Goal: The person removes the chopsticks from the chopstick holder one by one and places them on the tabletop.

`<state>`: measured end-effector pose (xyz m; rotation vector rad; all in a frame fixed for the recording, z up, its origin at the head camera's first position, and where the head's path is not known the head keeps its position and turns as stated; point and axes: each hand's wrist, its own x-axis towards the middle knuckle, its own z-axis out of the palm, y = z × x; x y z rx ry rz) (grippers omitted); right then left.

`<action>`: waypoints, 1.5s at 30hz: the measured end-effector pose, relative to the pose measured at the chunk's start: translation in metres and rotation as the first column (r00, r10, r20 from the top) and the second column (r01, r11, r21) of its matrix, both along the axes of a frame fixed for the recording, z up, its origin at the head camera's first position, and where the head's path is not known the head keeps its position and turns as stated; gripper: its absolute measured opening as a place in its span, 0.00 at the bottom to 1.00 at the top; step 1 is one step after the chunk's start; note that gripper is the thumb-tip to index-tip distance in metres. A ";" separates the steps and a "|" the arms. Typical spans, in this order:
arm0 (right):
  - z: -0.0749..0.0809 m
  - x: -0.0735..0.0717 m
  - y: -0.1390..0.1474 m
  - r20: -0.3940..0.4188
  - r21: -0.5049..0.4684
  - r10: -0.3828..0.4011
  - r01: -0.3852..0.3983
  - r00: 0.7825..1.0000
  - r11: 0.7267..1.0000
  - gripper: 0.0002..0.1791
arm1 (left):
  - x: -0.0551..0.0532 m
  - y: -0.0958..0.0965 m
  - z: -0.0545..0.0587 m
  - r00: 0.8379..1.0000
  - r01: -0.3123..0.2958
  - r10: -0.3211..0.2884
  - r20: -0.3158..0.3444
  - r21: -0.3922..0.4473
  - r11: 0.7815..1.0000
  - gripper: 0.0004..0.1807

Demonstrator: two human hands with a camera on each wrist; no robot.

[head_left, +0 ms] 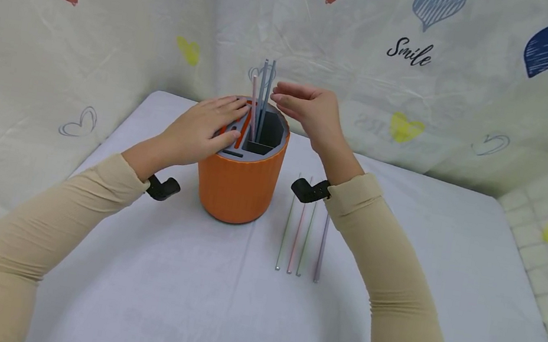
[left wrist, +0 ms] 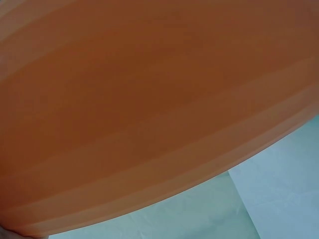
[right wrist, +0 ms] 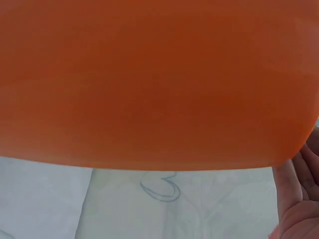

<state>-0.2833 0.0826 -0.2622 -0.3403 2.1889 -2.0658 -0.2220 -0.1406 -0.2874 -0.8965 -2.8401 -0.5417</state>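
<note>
An orange round desk organizer (head_left: 236, 189) with a grey divided top stands upright on the table. My left hand (head_left: 206, 124) rests on its top, fingers spread over the left compartments. Three thin straw-like sticks, a pink one (head_left: 254, 105) and two blue-grey ones (head_left: 268, 89), stand up out of the dark right compartment (head_left: 273, 129). Beside them at the right is my right hand (head_left: 311, 108), its fingers fairly straight and close together, fingertips right by the blue-grey sticks. Both wrist views are mostly filled by the organizer's orange wall (left wrist: 149, 99); part of the right hand (right wrist: 299, 199) shows at the edge.
Several similar thin sticks, among them a pink one (head_left: 296, 240) and a purple one (head_left: 322, 250), lie side by side on the white tablecloth (head_left: 211, 293), under my right forearm. Behind the table hangs a cloth (head_left: 286, 23) printed with hearts.
</note>
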 end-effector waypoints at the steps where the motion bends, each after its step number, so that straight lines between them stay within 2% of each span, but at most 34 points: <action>1: 0.000 0.000 -0.002 0.000 -0.004 0.004 -0.004 1.000 1.000 0.18 | 0.000 0.000 0.000 1.000 0.000 0.000 0.000 0.001 1.000 0.31; 29: 0.001 -0.004 -0.018 -0.017 -0.020 -0.016 0.016 1.000 1.000 0.16 | -0.001 -0.001 -0.002 1.000 0.014 -0.014 -0.024 0.011 1.000 0.31; 38: 0.001 -0.002 -0.019 -0.020 -0.066 -0.016 0.015 1.000 0.998 0.16 | -0.001 -0.001 -0.001 1.000 0.013 -0.013 -0.012 0.016 1.000 0.31; 45: 0.008 0.002 -0.015 -0.043 -0.091 -0.048 0.044 0.998 0.995 0.16 | -0.003 -0.002 -0.002 1.000 0.014 -0.014 -0.018 0.015 1.000 0.31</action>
